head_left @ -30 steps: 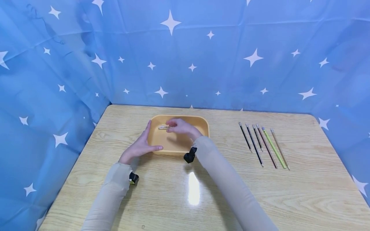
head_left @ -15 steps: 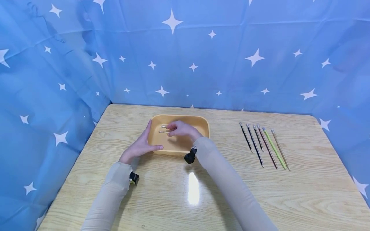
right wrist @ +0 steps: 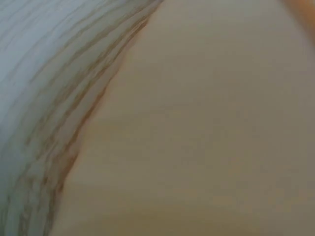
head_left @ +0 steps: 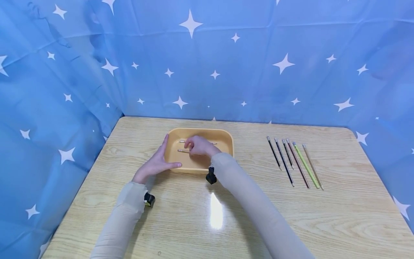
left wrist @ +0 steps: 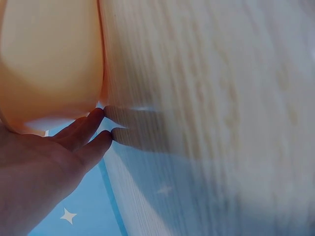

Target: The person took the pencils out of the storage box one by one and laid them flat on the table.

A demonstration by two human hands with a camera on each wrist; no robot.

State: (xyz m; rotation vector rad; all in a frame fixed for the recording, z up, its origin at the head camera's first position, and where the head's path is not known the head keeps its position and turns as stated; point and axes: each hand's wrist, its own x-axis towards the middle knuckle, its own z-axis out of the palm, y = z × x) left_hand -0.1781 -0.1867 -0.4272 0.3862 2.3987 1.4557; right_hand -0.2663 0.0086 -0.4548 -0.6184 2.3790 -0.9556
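Observation:
A shallow orange-yellow tray (head_left: 194, 170) lies on the table. My left hand (head_left: 156, 163) spans its near left corner, thumb along the near rim and straight fingers against the left wall; the left wrist view shows these fingertips at the outside of the tray (left wrist: 54, 64). Reaching inside, my right hand (head_left: 199, 145) has curled fingers and appears to pinch a pencil (head_left: 183, 151), whose eraser end sticks out to the left. Behind it another pencil (head_left: 213, 143) lies lengthwise, partly covered by the hand. The right wrist view shows a blurred tray (right wrist: 197, 118) but no fingers.
Several pencils lie side by side on the right of the table, among them a green one (head_left: 305, 165) and a short black one (head_left: 288, 154). A blue star-patterned curtain (head_left: 239, 82) hangs along the back and sides of the wooden table (head_left: 181, 223).
The right hand's fingers have curled further and shifted slightly toward the near side. The nearer pencil has come toward the person, apart from the other one. My left hand stays in place.

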